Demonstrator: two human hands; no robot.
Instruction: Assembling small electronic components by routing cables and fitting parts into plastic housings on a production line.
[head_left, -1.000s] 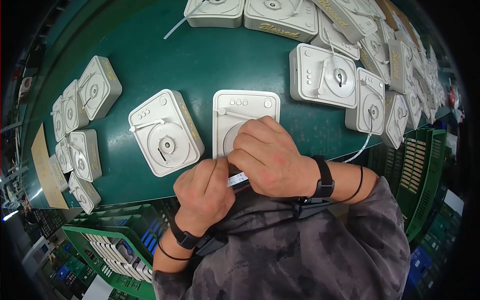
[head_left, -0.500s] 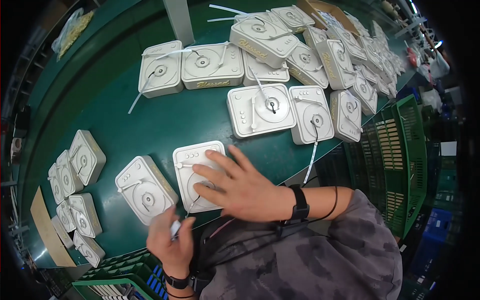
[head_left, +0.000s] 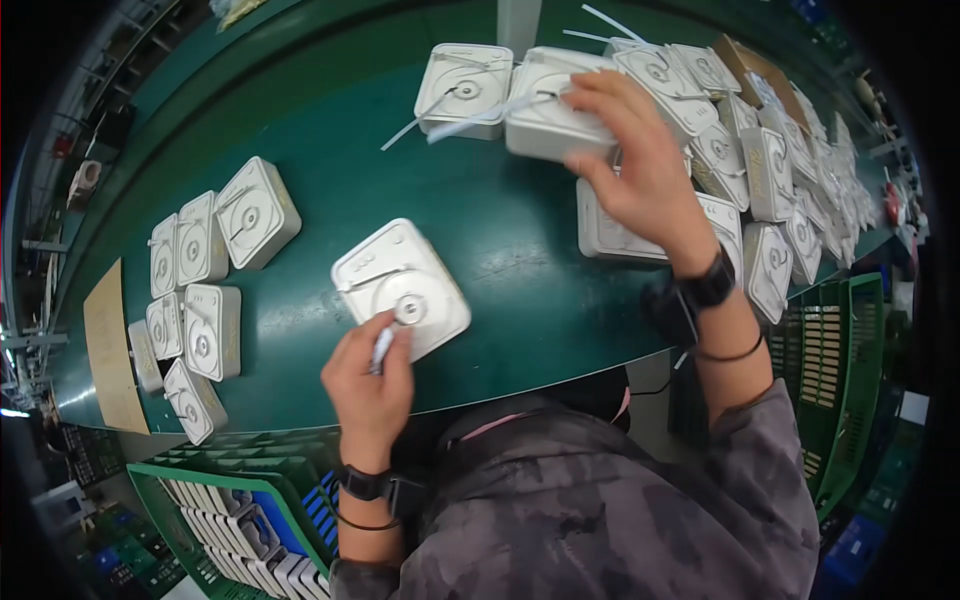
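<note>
Several white boxes shaped like small record players, each with a round disc and a tone arm on top, lie on the green table. My left hand (head_left: 372, 362) is closed in a pinch on a small white piece (head_left: 381, 352) whose kind I cannot make out. Its fingertips reach the near edge of one record-player box (head_left: 440, 300), close to the disc. Farther away, my right hand (head_left: 640, 150) grips another such box (head_left: 555, 135), fingers over its top and thumb at its front. That box is blurred, and a pale strip (head_left: 470, 122) trails from it.
More record-player boxes (head_left: 258, 215) are grouped at the left beside a cardboard sheet (head_left: 110, 350). Others crowd the far right by an open carton (head_left: 765, 70). Green crates stand below the table edge, one at the left (head_left: 150, 500) and one at the right (head_left: 850, 400).
My right hand has moved from the near box to the far row, and the box under it has left its place. My left hand now reaches over the remaining near box. The view has shifted.
</note>
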